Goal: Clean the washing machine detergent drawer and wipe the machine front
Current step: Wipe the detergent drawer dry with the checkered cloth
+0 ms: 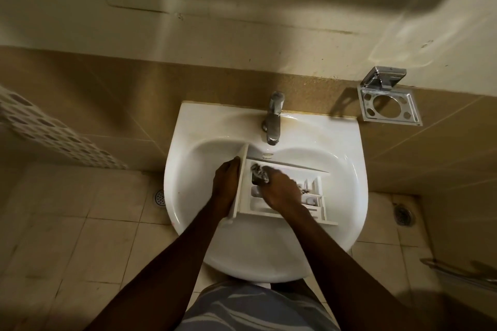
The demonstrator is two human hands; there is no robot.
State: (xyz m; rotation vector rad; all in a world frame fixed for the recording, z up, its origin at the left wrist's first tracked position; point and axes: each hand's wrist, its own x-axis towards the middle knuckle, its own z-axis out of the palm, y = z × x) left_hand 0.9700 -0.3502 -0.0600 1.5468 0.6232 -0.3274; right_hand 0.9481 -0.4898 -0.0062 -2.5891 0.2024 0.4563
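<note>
Right hand [283, 193], cloth [258, 174] in drawer [315, 197], sink [339, 172]

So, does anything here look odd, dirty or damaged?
A yellow-brown stain runs along the sink rim, right of the tap. The wall above shows a long crack-like line and dark marks. The drawer lies in the basin, but that fits the cleaning.

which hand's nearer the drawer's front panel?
Left. Left hand grips the front panel; right hand is to its right, inside the detergent drawer, holding a gray cloth.
</note>
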